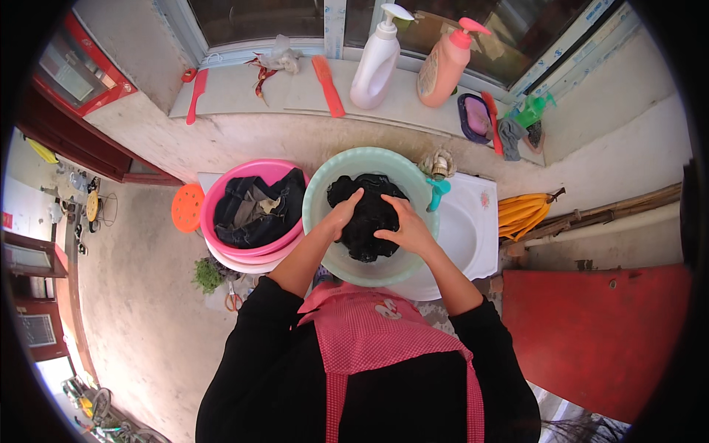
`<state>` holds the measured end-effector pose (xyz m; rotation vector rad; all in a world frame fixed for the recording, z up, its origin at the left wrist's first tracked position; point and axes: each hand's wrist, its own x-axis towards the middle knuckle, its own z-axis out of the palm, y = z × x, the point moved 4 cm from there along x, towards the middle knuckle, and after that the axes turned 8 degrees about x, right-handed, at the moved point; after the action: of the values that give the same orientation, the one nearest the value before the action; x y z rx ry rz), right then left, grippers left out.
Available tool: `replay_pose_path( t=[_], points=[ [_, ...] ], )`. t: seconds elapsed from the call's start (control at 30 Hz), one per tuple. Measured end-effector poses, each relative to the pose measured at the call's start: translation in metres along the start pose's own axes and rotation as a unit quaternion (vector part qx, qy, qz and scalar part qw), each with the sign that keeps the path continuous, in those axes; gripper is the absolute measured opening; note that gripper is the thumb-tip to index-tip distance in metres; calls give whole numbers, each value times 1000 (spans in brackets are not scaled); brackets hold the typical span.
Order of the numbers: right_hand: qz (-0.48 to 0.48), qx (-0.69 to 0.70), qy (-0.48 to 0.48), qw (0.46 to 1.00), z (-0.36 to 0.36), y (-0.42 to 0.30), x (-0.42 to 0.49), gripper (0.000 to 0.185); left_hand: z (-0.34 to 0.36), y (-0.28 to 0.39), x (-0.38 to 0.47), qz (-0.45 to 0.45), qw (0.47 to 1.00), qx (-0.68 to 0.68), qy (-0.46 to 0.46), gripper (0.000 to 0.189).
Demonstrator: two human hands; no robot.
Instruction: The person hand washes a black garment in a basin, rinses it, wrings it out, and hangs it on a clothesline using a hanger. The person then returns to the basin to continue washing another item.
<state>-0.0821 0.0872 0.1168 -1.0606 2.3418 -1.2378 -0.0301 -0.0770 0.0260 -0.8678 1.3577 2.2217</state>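
A bundle of wet black cloth (370,243) lies in a pale green plastic basin (424,260) in front of me. My left hand (344,213) rests at the cloth's left side; some of its fingers are hidden, so its grip is unclear. On the right side, my right hand (409,226) has thumb and forefinger spread apart over the cloth, with no fold seen pinched between them. Water shows around the bundle. The basin stands over the left part of a white washbasin (482,266). A tap with a turquoise spout (437,194) is at its right rim.
Left of the basin, a pink tub (252,166) holds dark denim (243,221), beside an orange stool (186,207). The sill behind carries a white pump bottle (376,66), a pink pump bottle (445,69), red brushes (328,86) and a soap dish (468,130). Orange-yellow cloth (523,213) hangs right.
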Motion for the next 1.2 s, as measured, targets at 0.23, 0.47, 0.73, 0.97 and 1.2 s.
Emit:
replay_pose_path(
  t=[0.23,0.47,0.73,0.97,1.2],
  points=[
    [127,177,82,973,-31,68,25,11,-20,23,-19,79,979,172,-74,65],
    [21,-117,6,993,15,20,5,30,8,29,-38,16,979,200,-43,76],
    [61,-27,74,995,-41,13,17,32,-18,37,-20,282,797,530,59,72],
    [-49,31,51,997,-91,-89,41,33,71,82,-90,506,739,444,13,85],
    [-6,363,19,931,-120,-174,55,30,99,96,-109,385,852,246,-255,57]
  ],
)
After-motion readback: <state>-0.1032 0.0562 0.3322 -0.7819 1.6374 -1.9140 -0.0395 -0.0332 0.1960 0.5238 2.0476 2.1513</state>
